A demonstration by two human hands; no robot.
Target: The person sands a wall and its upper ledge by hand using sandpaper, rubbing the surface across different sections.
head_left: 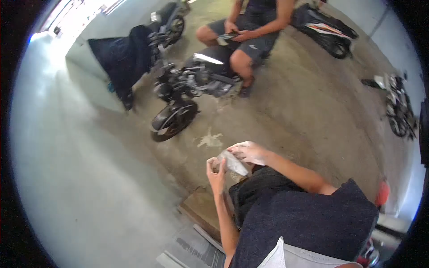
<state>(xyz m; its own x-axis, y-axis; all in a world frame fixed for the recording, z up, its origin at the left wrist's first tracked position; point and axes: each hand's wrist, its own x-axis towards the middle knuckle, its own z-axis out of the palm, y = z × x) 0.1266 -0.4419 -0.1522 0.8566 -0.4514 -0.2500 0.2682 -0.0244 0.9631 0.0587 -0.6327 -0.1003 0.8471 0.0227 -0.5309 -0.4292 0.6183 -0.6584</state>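
A pale wall [89, 156] fills the left, and beside it a dark cover [127, 51] hangs down to a point near the floor [304, 107]. Next comes a dark motorcycle [205, 82], its front wheel turned towards the lower left, with another motorcycle partly visible beyond the cover. Printed sheets [192, 250] lie at the bottom, below a brown flat surface [201, 203], and a whitish patch [210, 139] marks the floor just beyond the hands.

The left hand [216, 173] is raised with its fingers curled and its thumb at the near edge of a pale, elongated object [234, 163]; I cannot tell whether those fingers grip it. The object is held tilted in front of the wearer's lap, between the two hands. The right hand [251, 153] reaches across from the right, its fingers closed on the object's upper end.

Above, a seated person [263, 20] holds a dark phone-like item [229, 35] in both hands. Farther right are a scooter [328, 31] with an orange stripe, a red thing [382, 193] and a small-looking motorbike [397, 105] near the far wall
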